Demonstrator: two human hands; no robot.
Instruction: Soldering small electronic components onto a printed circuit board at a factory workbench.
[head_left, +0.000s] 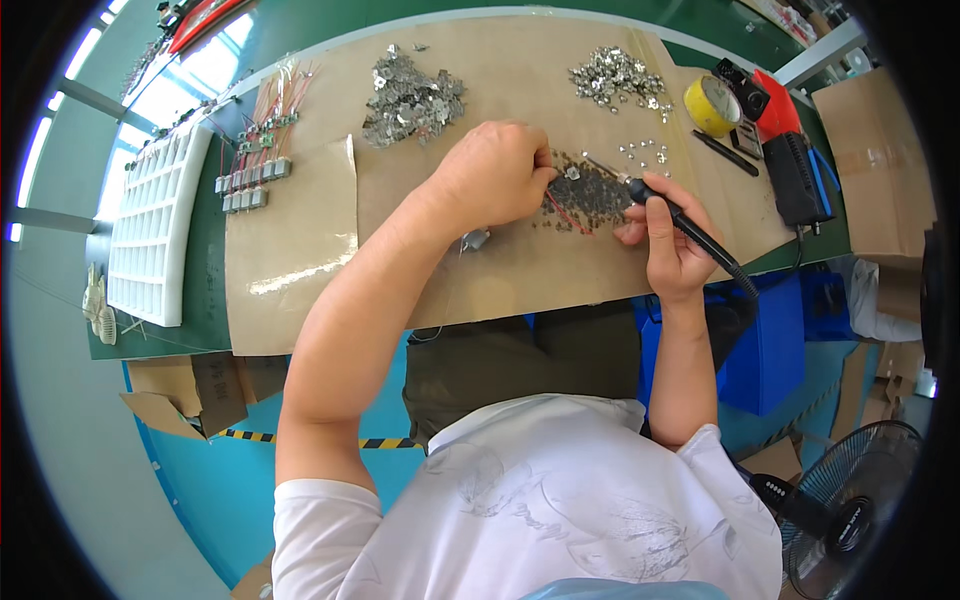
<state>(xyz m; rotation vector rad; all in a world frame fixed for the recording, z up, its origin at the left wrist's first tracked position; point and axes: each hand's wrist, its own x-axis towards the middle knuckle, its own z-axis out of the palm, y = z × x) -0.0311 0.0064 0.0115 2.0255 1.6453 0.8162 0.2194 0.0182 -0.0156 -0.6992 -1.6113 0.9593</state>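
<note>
My right hand (pixel 672 240) grips a soldering iron (pixel 690 225) with a black handle. Its metal tip points up and left, over a spread of small dark parts (pixel 600 200) on the brown work sheet. My left hand (pixel 495 172) is closed in a pinch left of these parts; what its fingertips hold is hidden. A red wire (pixel 566 212) runs out below those fingertips across the dark parts. Close to the iron's tip sits a small shiny metal piece (pixel 572 173). Partly hidden under my left wrist is a small grey metal part (pixel 475 239).
Metal plates (pixel 410 95) and small silver pieces (pixel 620 80) lie piled at the back. At left are rows of small motors with wires (pixel 255 180) and a white compartment tray (pixel 158 230). Yellow tape (pixel 712 105), a black pen (pixel 725 152) and a black station (pixel 797 180) stand right.
</note>
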